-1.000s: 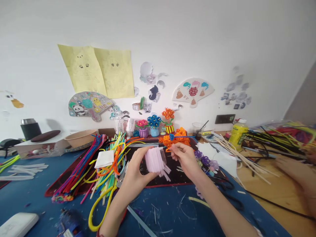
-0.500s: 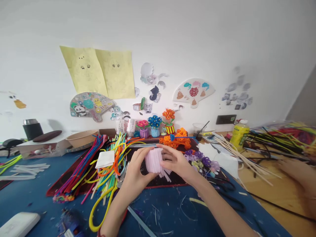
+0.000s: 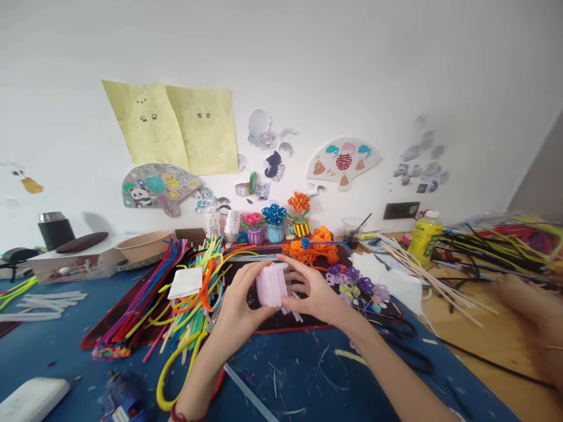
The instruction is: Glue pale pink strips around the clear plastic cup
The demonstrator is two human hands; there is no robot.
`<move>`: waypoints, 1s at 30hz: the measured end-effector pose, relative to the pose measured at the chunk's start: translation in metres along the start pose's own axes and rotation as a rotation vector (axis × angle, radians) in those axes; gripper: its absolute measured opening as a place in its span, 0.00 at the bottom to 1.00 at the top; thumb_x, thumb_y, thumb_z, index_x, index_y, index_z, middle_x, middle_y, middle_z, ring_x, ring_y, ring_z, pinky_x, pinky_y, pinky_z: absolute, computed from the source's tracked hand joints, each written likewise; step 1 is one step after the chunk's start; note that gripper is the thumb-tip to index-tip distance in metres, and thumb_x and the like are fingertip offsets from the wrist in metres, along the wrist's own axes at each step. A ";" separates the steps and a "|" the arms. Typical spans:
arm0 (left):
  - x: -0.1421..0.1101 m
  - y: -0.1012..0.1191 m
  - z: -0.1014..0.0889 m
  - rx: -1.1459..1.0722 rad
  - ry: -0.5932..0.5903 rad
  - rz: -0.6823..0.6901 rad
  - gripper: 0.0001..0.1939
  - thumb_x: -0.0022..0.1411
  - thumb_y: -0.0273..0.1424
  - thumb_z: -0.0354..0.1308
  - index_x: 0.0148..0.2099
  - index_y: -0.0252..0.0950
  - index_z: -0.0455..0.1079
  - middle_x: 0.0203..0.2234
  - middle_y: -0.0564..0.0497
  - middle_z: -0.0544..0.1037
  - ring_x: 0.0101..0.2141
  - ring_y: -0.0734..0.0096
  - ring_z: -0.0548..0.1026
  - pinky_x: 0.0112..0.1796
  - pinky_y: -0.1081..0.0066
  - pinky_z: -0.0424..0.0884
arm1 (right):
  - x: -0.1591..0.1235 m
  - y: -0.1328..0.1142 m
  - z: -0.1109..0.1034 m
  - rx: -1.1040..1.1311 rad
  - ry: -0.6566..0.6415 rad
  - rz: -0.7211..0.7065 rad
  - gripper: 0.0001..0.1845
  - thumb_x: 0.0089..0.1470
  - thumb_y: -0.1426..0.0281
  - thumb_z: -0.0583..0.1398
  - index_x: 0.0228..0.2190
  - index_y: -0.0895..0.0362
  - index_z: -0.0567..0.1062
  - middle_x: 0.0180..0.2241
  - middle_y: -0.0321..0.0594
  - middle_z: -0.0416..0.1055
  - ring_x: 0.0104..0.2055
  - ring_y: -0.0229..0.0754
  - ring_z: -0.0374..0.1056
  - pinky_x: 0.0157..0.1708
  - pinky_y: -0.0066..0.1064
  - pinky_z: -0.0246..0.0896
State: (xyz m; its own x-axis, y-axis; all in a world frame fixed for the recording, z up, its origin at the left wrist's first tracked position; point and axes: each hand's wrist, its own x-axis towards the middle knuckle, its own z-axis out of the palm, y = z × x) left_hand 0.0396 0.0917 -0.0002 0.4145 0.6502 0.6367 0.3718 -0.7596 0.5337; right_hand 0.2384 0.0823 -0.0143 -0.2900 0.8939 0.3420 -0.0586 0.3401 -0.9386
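Observation:
A small pale pink pot (image 3: 271, 286), its side covered with upright pipe cleaners, is held up over the dark mat. My left hand (image 3: 243, 293) wraps its left side, fingers at the top and thumb under the lower edge. On the right side, my right hand (image 3: 310, 288) grips it with bent fingers and thumb. Loose pale pink pipe cleaners (image 3: 294, 313) lie on the mat just below and behind the right hand. Finished pipe-cleaner flower pots, pink, blue (image 3: 275, 233) and orange (image 3: 301, 227), stand at the back by the wall.
Bundles of coloured pipe cleaners (image 3: 200, 293) lie on the left. Orange pieces (image 3: 323, 249) and purple flowers (image 3: 363, 284) sit to the right. A blue glue gun (image 3: 122, 401) rests front left. A yellow bottle (image 3: 426, 237) and another person's blurred hand (image 3: 523, 302) are at far right.
Both hands keep their hold on the pink pot, with only a slight shift of the right thumb and fingers. The view has moved a little; the other person's hand at far right has moved.

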 end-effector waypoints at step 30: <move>0.000 0.004 0.000 0.015 -0.069 0.002 0.31 0.53 0.26 0.65 0.59 0.44 0.63 0.53 0.45 0.71 0.53 0.55 0.69 0.53 0.54 0.66 | -0.006 -0.014 -0.010 0.067 -0.173 0.086 0.45 0.39 0.66 0.74 0.57 0.49 0.64 0.52 0.43 0.64 0.50 0.44 0.66 0.51 0.39 0.64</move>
State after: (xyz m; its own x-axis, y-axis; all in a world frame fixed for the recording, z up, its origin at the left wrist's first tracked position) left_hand 0.0412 0.0885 0.0018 0.4711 0.6485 0.5980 0.3832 -0.7610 0.5234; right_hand 0.2509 0.0752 -0.0030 -0.4560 0.8532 0.2530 -0.0884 0.2395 -0.9669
